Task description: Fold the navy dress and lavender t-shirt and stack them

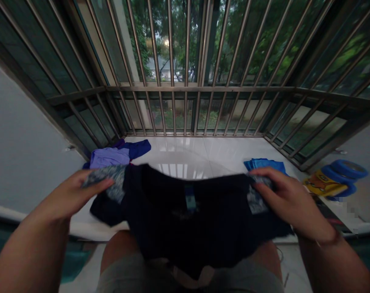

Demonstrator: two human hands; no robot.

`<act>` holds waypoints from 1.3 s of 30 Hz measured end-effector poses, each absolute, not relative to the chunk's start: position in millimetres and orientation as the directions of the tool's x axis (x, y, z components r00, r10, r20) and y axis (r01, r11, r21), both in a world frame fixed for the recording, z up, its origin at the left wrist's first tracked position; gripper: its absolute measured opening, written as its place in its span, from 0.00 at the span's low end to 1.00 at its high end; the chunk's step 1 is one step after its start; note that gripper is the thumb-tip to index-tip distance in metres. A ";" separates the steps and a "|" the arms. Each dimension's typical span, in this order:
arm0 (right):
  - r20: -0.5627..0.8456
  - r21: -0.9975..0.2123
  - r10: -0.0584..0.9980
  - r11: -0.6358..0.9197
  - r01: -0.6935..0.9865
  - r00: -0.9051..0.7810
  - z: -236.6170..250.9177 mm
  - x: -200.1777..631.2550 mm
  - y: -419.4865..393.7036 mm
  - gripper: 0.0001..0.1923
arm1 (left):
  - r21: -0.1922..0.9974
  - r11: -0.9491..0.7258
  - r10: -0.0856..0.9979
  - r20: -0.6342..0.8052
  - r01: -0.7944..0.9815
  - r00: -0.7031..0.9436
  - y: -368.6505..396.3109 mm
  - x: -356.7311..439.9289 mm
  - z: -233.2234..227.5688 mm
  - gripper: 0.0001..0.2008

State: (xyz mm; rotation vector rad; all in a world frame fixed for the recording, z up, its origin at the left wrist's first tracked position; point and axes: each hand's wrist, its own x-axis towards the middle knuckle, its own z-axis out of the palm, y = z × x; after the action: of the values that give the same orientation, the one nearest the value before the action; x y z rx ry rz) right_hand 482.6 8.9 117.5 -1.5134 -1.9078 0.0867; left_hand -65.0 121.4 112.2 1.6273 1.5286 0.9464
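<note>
A person's left hand (76, 191) and right hand (287, 199) pinch a dark T-shirt (191, 219) by its shoulders above the lap, where any loosened fingers could drop it crumpled onto the sill (209, 154).

The dark navy T-shirt (185, 219) is held spread out above the person's lap, neck side toward the window. It has grey patterned sleeves and a small blue label at the collar. Its lower part hangs down over the knees, slightly wrinkled.
</note>
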 end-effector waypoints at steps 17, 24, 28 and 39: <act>0.254 -0.236 0.956 0.207 0.950 -0.146 -17.4 408.0 129.2 0.19 | 0.268 -0.480 0.876 0.098 0.835 0.472 236.2 42.2 -46.4 0.28; 0.158 -0.262 0.960 0.267 0.927 -0.232 -153.6 368.0 36.9 0.28 | 0.196 -0.323 0.944 -0.005 0.926 0.331 168.2 -7.5 -156.8 0.35; 0.227 -0.267 0.947 0.284 0.921 -0.226 -151.2 366.1 37.0 0.15 | 0.203 -0.392 0.916 -0.001 0.897 0.401 140.8 -16.6 -154.7 0.43; 0.284 -0.195 0.921 0.329 0.924 -0.268 -129.4 447.3 -28.3 0.13 | 0.283 -0.571 0.788 -0.073 0.771 0.611 51.7 7.0 -119.0 0.29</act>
State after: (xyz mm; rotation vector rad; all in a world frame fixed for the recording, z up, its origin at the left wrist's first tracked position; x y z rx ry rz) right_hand 447.3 -28.3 -129.4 -1.6411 -2.2559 -0.0130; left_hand 7.0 51.7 -119.0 2.5527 1.2677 0.0874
